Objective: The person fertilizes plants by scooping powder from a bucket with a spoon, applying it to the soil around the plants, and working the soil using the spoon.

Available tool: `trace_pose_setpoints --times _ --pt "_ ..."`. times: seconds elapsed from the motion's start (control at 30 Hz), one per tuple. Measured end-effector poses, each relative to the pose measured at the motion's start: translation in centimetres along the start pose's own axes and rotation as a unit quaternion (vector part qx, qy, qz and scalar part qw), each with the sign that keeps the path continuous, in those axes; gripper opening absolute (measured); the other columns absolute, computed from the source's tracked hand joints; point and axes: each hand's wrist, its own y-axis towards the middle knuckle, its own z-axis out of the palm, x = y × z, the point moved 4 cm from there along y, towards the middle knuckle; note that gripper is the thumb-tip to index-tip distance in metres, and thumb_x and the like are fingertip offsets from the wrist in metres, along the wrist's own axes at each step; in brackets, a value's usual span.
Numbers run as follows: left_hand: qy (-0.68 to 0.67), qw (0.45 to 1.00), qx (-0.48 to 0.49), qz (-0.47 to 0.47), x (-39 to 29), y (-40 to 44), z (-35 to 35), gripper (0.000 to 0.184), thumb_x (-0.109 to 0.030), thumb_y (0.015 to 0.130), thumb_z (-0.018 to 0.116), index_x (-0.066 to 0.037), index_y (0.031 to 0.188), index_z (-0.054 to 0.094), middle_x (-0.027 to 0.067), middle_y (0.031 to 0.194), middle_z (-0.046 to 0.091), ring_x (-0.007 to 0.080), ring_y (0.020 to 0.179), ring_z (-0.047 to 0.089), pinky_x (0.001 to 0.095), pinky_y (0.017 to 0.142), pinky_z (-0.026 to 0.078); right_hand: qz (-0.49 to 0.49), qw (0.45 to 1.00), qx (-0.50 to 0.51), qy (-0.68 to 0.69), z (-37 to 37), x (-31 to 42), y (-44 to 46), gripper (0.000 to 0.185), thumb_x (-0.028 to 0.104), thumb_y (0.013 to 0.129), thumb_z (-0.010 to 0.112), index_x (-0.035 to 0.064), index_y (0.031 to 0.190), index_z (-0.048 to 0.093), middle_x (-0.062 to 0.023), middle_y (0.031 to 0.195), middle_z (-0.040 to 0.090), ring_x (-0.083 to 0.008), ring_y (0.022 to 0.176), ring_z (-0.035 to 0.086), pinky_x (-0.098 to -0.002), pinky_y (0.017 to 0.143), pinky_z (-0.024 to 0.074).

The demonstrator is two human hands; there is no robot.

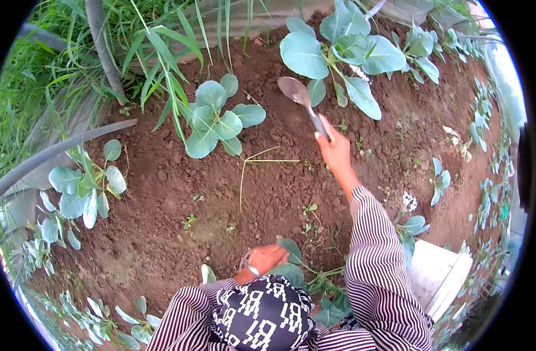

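One trowel (302, 99) in one hand (335, 152)

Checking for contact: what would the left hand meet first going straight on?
The left hand would likely meet the broad, rounded blue-green leaf just ahead; depth is unclear, they may be touching.

Soil bed (157, 199) is a warm reddish brown, and the brassica plants (341, 50) on it are a dusty blue-green. Grass (28, 88) past the bed's top left corner is way brighter green, and the curved pipe (63, 143) there is plain grey. The trowel (308, 108) has a dull brownish-silver blade (292, 89). Sleeves (373, 234) are thin dark-and-white stripes, the cloth (268, 316) is black with blocky white motifs, bucket (435, 275) is just white.
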Motion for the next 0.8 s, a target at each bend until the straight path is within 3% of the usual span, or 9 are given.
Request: trace_pose_setpoints --times 0.07,0.2,0.33,0.47,0.57,0.6,0.63,0.67,0.8 --pt "-0.011 1.000 0.010 0.003 0.6 -0.1 0.9 0.020 -0.025 0.084 0.063 -0.010 0.073 0.056 0.0056 0.066 0.053 0.0234 0.061 0.060 0.0359 0.053 0.048 0.280 0.942 0.057 0.177 -0.8 -1.8 -5.0 0.046 0.018 0.090 0.059 0.0183 0.136 0.050 -0.0026 0.070 0.060 -0.0084 0.052 0.052 -0.0278 0.049 0.0452" --pt "-0.017 1.000 -0.002 -0.019 0.0 0.2 0.4 0.018 -0.025 0.084 0.064 -0.010 0.077 0.058 0.0057 0.068 0.055 0.0242 0.061 0.059 0.0364 0.053 0.048 0.466 0.781 -0.049 0.414 1.5 -0.5 -7.5 0.042 0.021 0.093 0.057 0.0212 0.135 0.051 0.0023 0.059 0.050 -0.0046 0.043 0.040 -0.0196 0.035 0.0312" --pt "-0.029 0.999 -0.005 -0.023 -1.0 0.8 -0.8 0.012 -0.020 0.079 0.068 -0.009 0.079 0.063 0.0086 0.065 0.055 0.0265 0.058 0.059 0.0370 0.052 0.046 0.430 0.825 0.195 0.310 5.1 0.9 -1.7 0.044 0.023 0.094 0.056 0.0174 0.137 0.048 0.0009 0.061 0.051 -0.0054 0.042 0.041 -0.0219 0.035 0.0312" --pt "-0.040 0.998 -0.001 -0.051 -1.0 0.6 -0.5 0.012 -0.024 0.080 0.067 -0.012 0.078 0.063 0.0094 0.067 0.057 0.0283 0.060 0.060 0.0406 0.053 0.047 0.342 0.891 0.094 0.283 0.8 4.2 -3.1 0.040 0.023 0.093 0.053 0.0149 0.132 0.053 -0.0015 0.067 0.056 -0.0095 0.053 0.052 -0.0293 0.053 0.0439" --pt "-0.057 0.997 -0.002 -0.045 -1.3 1.0 -0.7 0.012 -0.022 0.081 0.066 -0.010 0.079 0.063 0.0120 0.068 0.058 0.0312 0.061 0.060 0.0414 0.055 0.047 0.376 0.897 0.080 0.216 -2.5 -1.3 -9.2 0.037 0.026 0.092 0.058 0.0151 0.127 0.057 -0.0045 0.076 0.063 -0.0095 0.060 0.057 -0.0284 0.059 0.0485" --pt "-0.059 0.997 0.006 -0.047 -1.4 1.0 -0.8 0.012 -0.022 0.081 0.066 -0.010 0.080 0.063 0.0123 0.068 0.058 0.0314 0.061 0.060 0.0413 0.055 0.047 0.413 0.895 0.070 0.155 -5.4 -1.5 -10.0 0.042 0.022 0.092 0.059 0.0139 0.133 0.052 0.0028 0.067 0.053 -0.0053 0.054 0.050 -0.0231 0.049 0.0415" --pt "-0.063 0.997 0.012 -0.048 -1.4 1.0 -0.7 0.012 -0.022 0.081 0.066 -0.010 0.080 0.063 0.0123 0.068 0.058 0.0314 0.061 0.060 0.0413 0.055 0.047 0.380 0.912 -0.002 0.154 -6.7 -3.9 -11.5 0.040 0.020 0.093 0.058 0.0129 0.131 0.054 0.0016 0.069 0.057 -0.0052 0.054 0.051 -0.0233 0.049 0.0429" --pt "-0.066 0.996 0.016 -0.050 -1.4 1.1 -0.7 0.012 -0.022 0.081 0.066 -0.010 0.080 0.063 0.0123 0.068 0.058 0.0314 0.061 0.059 0.0413 0.055 0.047 0.422 0.895 -0.037 0.138 -8.9 -5.1 -12.2 0.031 0.021 0.093 0.055 0.0143 0.123 0.057 0.0013 0.065 0.056 -0.0091 0.056 0.054 -0.0295 0.051 0.0443" --pt "-0.049 0.997 0.008 -0.057 -2.1 1.5 -0.8 0.012 -0.021 0.080 0.067 -0.009 0.079 0.063 0.0117 0.067 0.057 0.0303 0.060 0.059 0.0408 0.055 0.047 0.479 0.821 -0.233 0.206 -13.0 -10.5 -11.9 0.033 0.014 0.091 0.050 0.0026 0.121 0.048 -0.0057 0.068 0.056 -0.0134 0.049 0.053 -0.0300 0.037 0.0408"
